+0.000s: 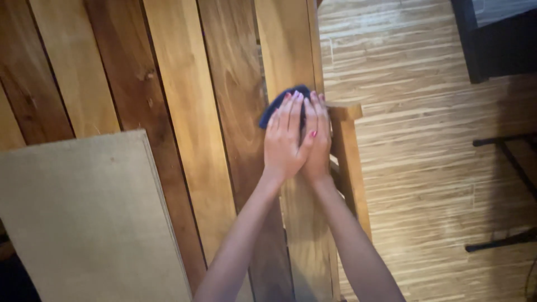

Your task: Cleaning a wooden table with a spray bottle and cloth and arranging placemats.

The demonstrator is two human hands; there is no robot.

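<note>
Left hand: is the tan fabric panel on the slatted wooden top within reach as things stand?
Probably yes. The left hand lies on the right hand over a dark blue cloth; only bare wooden slats separate it from the tan fabric panel.

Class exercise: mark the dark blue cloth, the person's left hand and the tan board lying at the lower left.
dark blue cloth point(278, 107), head view, on the bare corner left of the fingers.
left hand point(285, 140), head view, on its back.
tan board point(84, 218), head view, on its bare face.
</note>
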